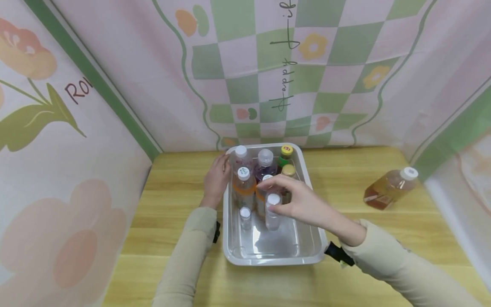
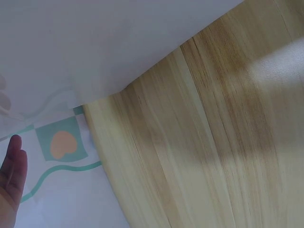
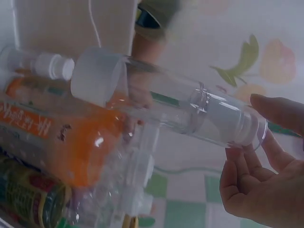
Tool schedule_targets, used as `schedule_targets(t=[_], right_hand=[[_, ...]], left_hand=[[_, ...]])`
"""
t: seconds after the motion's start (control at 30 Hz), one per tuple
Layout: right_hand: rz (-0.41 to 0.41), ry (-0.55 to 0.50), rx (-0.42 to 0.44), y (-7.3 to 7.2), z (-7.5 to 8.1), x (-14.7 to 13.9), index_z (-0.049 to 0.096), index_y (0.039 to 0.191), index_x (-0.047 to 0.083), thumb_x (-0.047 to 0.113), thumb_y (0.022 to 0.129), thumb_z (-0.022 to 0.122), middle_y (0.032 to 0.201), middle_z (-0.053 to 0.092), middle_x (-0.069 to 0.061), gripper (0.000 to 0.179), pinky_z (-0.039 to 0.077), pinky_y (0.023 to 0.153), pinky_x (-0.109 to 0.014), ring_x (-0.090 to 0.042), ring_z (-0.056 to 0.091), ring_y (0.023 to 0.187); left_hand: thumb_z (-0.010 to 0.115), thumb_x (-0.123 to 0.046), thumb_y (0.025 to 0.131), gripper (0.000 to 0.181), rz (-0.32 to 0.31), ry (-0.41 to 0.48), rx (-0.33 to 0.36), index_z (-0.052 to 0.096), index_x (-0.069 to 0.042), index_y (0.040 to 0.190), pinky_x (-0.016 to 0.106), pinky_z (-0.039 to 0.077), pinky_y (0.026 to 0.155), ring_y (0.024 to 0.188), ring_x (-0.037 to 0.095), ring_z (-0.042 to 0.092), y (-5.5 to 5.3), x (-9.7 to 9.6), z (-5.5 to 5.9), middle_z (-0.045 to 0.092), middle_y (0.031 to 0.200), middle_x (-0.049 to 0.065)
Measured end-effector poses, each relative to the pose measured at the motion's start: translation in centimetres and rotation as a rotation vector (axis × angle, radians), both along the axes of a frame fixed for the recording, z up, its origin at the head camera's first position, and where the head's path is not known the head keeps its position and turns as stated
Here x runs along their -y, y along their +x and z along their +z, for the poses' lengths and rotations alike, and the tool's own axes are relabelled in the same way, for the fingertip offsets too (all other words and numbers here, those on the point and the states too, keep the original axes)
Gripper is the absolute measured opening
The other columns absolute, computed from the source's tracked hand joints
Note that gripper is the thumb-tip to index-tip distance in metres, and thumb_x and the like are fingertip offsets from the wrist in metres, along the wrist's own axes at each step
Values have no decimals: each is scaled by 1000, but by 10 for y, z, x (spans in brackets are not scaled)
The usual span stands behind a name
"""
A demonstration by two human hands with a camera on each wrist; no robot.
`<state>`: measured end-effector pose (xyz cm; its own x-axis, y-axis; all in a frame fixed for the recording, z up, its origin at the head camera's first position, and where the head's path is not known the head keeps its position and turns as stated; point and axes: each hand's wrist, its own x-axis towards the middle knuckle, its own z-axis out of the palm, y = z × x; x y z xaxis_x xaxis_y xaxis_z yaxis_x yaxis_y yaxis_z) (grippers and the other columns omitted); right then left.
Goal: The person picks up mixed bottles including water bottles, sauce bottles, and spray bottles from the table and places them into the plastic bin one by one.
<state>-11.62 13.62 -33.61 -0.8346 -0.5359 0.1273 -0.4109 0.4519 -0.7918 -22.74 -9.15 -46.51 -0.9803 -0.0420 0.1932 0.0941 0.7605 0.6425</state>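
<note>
My right hand [image 1: 307,204] pinches the white-capped top end of a small clear bottle [image 1: 272,220] between thumb and fingers, over the front part of a metal tray [image 1: 274,262]. In the right wrist view this clear bottle [image 3: 164,102] has a frosted whitish far end. My left hand [image 1: 215,182] rests at the tray's left rim, fingers extended in the left wrist view. Close by in the tray are an orange-banded bottle [image 1: 244,192] with a white cap and a smaller clear vial [image 1: 245,220].
Farther back in the tray stand a purple bottle [image 1: 265,164], a pinkish bottle [image 1: 241,157], a yellow-capped green bottle [image 1: 285,154] and a gold-lidded jar [image 1: 288,170]. A bottle of amber liquid [image 1: 389,189] is on the table at right. Patterned cloth [image 1: 276,76] hangs behind.
</note>
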Motion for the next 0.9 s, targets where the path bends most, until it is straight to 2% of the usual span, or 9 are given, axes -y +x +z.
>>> schedule_targets(t=[0.13, 0.27, 0.4, 0.6, 0.73, 0.9], right_hand=[[81, 64, -24, -1, -6, 13, 63, 115, 8, 0, 76, 72, 112, 67, -5, 41, 53, 83, -26, -19, 61, 99], [130, 112, -1, -2, -11, 20, 62, 116, 6, -4, 76, 71, 114, 66, -8, 42, 55, 89, -32, -23, 63, 105], [145, 111, 71, -7, -16, 26, 60, 118, 1, -7, 74, 69, 115, 66, -13, 46, 55, 88, -31, -25, 63, 106], [186, 86, 187, -20, -32, 29, 59, 119, -2, -11, 67, 70, 113, 66, -15, 54, 55, 91, -32, -28, 63, 106], [242, 62, 310, -27, -42, 32, 57, 121, -5, -15, 65, 66, 114, 66, -17, 57, 56, 90, -29, -32, 62, 108], [253, 75, 419, -29, -53, 38, 59, 120, -3, -18, 63, 64, 114, 65, -19, 59, 57, 85, -25, -31, 62, 106]], left_hand=[[40, -26, 99, 40, 2, 5, -5, 53, -15, 134, 45, 50, 102, 128, 29, 53, 0, 0, 1, 50, 144, 7], [40, -28, 99, 40, 5, 4, 2, 53, -16, 135, 46, 50, 100, 129, 28, 52, 0, 0, 1, 50, 144, 6], [40, -28, 99, 40, 5, -7, 7, 53, -16, 135, 46, 52, 97, 127, 28, 53, -1, 0, 1, 50, 144, 6], [40, -29, 99, 40, 4, -6, 19, 52, -16, 136, 46, 52, 96, 126, 29, 54, -1, 0, 1, 50, 144, 6], [40, -29, 99, 40, 6, 5, 17, 52, -15, 135, 47, 51, 99, 127, 29, 53, 0, 0, 1, 51, 143, 6], [39, -30, 100, 41, 7, 2, 28, 51, -16, 136, 47, 51, 98, 127, 29, 54, 0, 0, 1, 50, 144, 6]])
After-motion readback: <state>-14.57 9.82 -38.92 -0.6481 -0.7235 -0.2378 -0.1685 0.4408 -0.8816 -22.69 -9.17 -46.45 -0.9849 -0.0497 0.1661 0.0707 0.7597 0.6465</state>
